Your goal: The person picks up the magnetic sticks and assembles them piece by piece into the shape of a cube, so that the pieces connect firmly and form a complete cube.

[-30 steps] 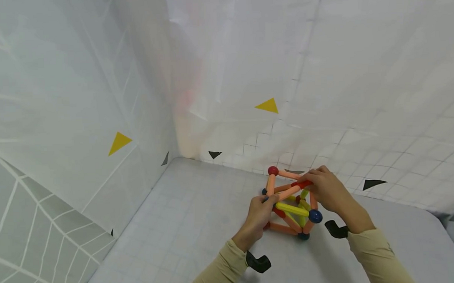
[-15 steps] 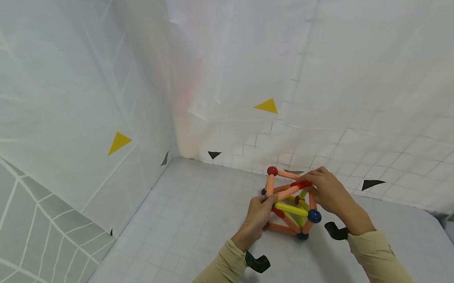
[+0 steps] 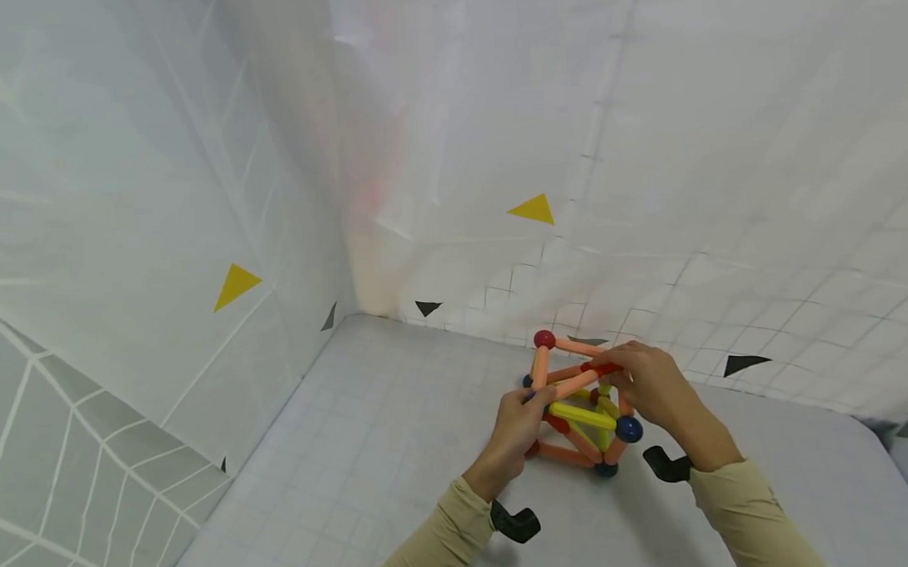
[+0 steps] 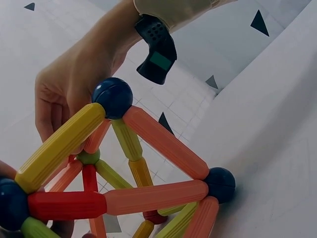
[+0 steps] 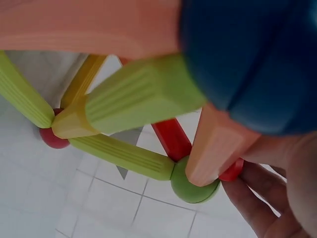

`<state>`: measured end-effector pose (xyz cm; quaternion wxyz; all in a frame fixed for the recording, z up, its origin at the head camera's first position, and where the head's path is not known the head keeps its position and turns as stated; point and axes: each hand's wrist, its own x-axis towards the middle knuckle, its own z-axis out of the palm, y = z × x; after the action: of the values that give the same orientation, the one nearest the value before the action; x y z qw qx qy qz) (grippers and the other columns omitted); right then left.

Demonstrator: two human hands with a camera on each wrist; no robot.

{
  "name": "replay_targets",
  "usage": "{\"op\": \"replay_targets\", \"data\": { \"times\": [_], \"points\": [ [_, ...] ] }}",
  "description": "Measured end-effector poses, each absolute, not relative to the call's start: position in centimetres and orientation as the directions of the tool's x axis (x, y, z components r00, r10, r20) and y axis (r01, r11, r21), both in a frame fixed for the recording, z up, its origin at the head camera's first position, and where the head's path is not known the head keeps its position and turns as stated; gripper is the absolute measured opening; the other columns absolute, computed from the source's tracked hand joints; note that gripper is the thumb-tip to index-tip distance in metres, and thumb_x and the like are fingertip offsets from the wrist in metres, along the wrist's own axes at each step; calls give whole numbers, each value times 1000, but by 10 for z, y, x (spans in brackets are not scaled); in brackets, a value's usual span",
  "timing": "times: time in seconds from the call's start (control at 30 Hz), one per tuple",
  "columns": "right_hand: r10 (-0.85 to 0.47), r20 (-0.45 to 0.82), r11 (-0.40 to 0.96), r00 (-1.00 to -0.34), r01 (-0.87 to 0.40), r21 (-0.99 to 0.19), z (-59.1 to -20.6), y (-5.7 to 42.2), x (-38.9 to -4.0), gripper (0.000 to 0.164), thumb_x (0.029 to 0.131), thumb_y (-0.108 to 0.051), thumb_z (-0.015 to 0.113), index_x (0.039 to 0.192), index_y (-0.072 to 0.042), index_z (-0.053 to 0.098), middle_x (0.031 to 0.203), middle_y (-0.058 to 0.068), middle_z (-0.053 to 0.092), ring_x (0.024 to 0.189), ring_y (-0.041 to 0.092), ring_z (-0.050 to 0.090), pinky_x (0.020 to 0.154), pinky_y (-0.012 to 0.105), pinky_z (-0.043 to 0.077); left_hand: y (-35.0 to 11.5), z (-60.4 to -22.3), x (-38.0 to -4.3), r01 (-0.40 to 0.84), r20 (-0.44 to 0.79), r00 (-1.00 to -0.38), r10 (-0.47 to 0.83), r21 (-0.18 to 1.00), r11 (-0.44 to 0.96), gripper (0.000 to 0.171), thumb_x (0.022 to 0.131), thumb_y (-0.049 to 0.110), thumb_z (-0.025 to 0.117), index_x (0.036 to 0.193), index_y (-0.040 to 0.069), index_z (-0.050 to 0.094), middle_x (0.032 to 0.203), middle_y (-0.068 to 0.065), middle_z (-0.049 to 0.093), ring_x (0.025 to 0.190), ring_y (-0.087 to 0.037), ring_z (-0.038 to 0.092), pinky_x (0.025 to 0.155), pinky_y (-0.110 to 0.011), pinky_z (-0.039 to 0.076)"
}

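A frame of orange, yellow, green and red magnetic sticks [image 3: 582,415] joined by coloured balls stands on the table. At its near left corner my left hand [image 3: 513,432] grips a joint, its thumb along the end of an orange stick [image 3: 575,385]; the ball there is mostly covered. My right hand [image 3: 653,387] pinches a red stick [image 3: 605,367] at the upper right. In the right wrist view those fingers [image 5: 255,186] touch a red end beside a green ball [image 5: 195,181]. A blue ball [image 3: 628,430] juts out at the near right corner, and a red ball [image 3: 545,339] tops the far left.
A pale sheet wall [image 3: 449,150] rises close behind the frame, and another sheet wall [image 3: 121,203] stands to the left. Table surface [image 3: 340,454] stretches out left of the hands. Black wrist devices [image 3: 515,522] sit on both forearms.
My right hand and forearm have shifted slightly to the left. Both hands keep their hold, and the frame stays in nearly the same place.
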<state>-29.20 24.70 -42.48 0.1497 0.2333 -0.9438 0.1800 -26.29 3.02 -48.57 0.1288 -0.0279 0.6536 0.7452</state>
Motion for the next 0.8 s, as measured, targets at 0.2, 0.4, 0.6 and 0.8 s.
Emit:
{"op": "replay_targets", "data": {
  "times": [0.2,0.4,0.6,0.8],
  "points": [
    [-412,444,774,-796,-563,-291,-430,251,-293,36,83,12,83,115,-3,78,103,11,80,82,24,70,76,47,63,29,-487,-264,-217,-195,-966,170,969,-122,35,104,41,64,117,11,79,115,-4,69,100,-19,57,79,-34,44],
    [-352,508,779,-786,-547,-306,-432,259,-292,50,76,7,90,122,-4,76,119,18,75,103,35,65,87,59,60,33,-485,-264,-249,-230,-961,154,961,-120,48,101,49,69,128,9,72,109,-2,68,96,-19,54,75,-33,40],
    [-261,492,859,-830,-433,-274,-426,265,-289,43,76,-9,95,115,-4,79,105,21,69,97,39,57,76,52,50,31,-484,-262,-245,-228,-962,151,964,-106,41,104,42,66,124,8,73,95,1,60,82,-17,48,68,-32,35],
    [-234,465,875,-854,-393,-282,-423,258,-288,36,81,-12,92,112,2,79,100,22,72,91,39,60,73,48,50,30,-485,-262,-239,-223,-963,149,966,-99,38,104,41,65,119,8,76,111,-4,66,99,-21,55,76,-35,40]
  ]
}}
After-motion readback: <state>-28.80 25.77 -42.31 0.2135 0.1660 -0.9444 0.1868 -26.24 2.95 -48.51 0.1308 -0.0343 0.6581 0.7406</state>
